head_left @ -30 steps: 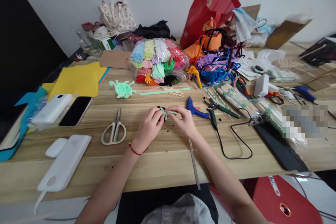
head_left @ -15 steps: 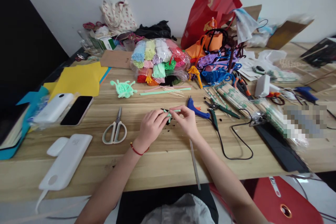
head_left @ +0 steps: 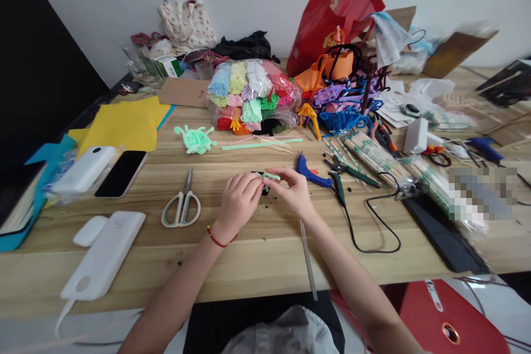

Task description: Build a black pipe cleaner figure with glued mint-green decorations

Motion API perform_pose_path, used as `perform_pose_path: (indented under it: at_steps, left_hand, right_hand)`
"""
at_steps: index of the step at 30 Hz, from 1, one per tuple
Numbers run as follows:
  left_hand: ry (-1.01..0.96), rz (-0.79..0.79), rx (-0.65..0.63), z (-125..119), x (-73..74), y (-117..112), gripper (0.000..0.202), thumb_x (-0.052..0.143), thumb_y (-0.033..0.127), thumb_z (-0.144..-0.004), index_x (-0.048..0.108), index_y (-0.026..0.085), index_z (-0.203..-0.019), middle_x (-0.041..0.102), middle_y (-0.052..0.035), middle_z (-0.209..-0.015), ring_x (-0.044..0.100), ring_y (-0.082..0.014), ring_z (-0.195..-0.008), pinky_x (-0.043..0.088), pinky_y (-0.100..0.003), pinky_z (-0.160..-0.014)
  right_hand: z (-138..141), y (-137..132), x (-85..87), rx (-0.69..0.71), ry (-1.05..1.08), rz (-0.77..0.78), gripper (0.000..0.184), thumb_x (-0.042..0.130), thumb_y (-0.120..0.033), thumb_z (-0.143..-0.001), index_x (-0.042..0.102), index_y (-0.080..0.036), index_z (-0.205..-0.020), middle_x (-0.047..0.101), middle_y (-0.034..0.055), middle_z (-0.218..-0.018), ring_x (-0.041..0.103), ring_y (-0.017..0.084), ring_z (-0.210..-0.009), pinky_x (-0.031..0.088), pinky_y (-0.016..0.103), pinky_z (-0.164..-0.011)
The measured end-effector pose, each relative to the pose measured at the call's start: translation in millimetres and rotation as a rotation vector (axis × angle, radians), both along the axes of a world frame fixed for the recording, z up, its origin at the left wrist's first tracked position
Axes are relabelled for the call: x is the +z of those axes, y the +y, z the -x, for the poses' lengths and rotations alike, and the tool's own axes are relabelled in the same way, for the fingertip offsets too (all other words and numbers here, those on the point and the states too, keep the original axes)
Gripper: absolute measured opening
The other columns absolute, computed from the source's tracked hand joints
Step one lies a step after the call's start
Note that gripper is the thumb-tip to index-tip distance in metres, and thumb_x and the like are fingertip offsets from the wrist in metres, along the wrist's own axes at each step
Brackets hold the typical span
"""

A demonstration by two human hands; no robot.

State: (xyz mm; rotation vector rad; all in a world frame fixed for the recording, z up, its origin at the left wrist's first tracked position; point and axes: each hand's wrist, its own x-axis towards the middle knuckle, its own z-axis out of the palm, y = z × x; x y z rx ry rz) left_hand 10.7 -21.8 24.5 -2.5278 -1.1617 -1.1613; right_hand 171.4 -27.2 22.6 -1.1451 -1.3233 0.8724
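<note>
Between my hands, in the middle of the table, is a small mint-green pipe cleaner (head_left: 271, 176) bent into a curve. My left hand (head_left: 240, 196) is closed on one part of it, the fingertips partly hidden behind the knuckles. My right hand (head_left: 293, 191) pinches the other part between thumb and fingers. Just beneath the fingertips lies a small black object (head_left: 265, 192), mostly covered. A blue hot glue gun (head_left: 309, 172) rests right of my right hand. White-handled scissors (head_left: 181, 207) lie left of my left hand. Beyond sits a curled mint-green pipe cleaner shape (head_left: 196, 140).
A clear bag of colourful pipe cleaners (head_left: 253, 97) stands behind. Green-handled cutters (head_left: 350, 170) and packs of wooden sticks (head_left: 371, 157) lie at right, near a looping black cord (head_left: 352, 238). A phone (head_left: 121, 174) and white power bank (head_left: 103, 254) are at left.
The green pipe cleaner stuck out nearly straight to the right before; now it is curved between my fingers. My right fingertips have shifted slightly left. The other things stay put.
</note>
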Motion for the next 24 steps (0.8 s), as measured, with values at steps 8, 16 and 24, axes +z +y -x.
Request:
perform_pose_path:
  at_steps: [8,16,24]
  left_hand:
    - [-0.092,0.073,-0.054,0.8,-0.5,2.7,0.006,0.054,0.019,-0.089,0.06,0.019,-0.09,0.067,-0.0055,-0.09,0.059,-0.0189,-0.085,0.044,-0.032,-0.077]
    - [-0.293,0.253,-0.117,-1.0,-1.2,5.6,0.008,0.055,0.023,-0.089,0.06,0.019,-0.084,0.065,-0.0041,-0.086,0.059,-0.0179,-0.085,0.046,-0.032,-0.078]
    - [-0.406,0.348,-0.171,0.5,-0.2,9.2,0.009,0.059,0.025,-0.087,0.063,0.019,-0.081,0.066,-0.0029,-0.083,0.059,-0.0168,-0.082,0.046,-0.031,-0.076]
  right_hand:
    - [-5.7,4.1,-1.3,0.055,-0.018,-0.046,0.025,0.076,-0.036,-0.071,0.075,-0.022,-0.092,0.074,0.005,-0.087,0.061,0.017,-0.073,0.047,0.03,-0.064]
    - [-9.8,6.2,-1.8,0.084,-0.069,-0.098,0.024,0.077,-0.034,-0.071,0.075,-0.023,-0.092,0.073,0.005,-0.087,0.059,0.017,-0.07,0.044,0.031,-0.061]
    - [-9.7,5.3,-1.7,0.078,-0.113,-0.13,0.02,0.073,-0.029,-0.074,0.074,-0.022,-0.092,0.073,0.0044,-0.086,0.059,0.017,-0.069,0.044,0.031,-0.061]
